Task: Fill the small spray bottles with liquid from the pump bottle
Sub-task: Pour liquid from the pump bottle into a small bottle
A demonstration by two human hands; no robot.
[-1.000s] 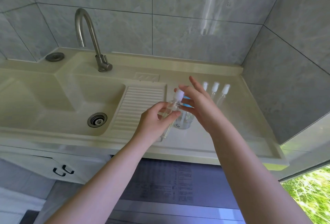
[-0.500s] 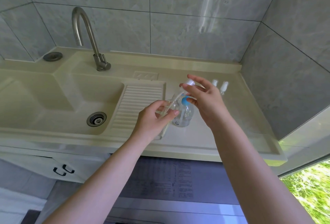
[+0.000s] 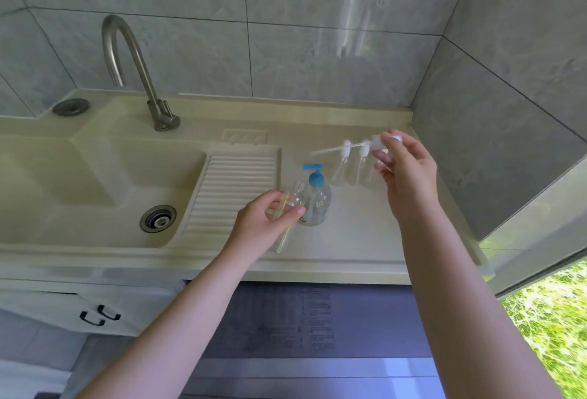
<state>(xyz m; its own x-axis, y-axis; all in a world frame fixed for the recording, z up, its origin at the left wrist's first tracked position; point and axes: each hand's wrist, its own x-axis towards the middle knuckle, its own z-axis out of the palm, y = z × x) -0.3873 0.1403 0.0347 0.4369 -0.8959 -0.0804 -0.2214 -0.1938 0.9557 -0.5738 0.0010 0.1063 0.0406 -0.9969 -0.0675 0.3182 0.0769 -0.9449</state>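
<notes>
Head view: unlabelled pump bottle (image 3: 316, 200).

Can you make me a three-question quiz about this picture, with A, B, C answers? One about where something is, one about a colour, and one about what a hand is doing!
1. Where does the pump bottle stand?
A. in the basin
B. on the counter right of the ribbed board
C. on the floor

2. What colour is its pump top?
A. blue
B. red
C. black

3. What is the right hand doing?
A. lying flat on the counter
B. turning the tap
C. holding a white spray top with its tube

Answers:
1 B: it stands beside the ribbed board, by the left hand.
2 A: the pump is bright blue.
3 C: the fingers pinch the spray top above the small spray bottles.
</notes>
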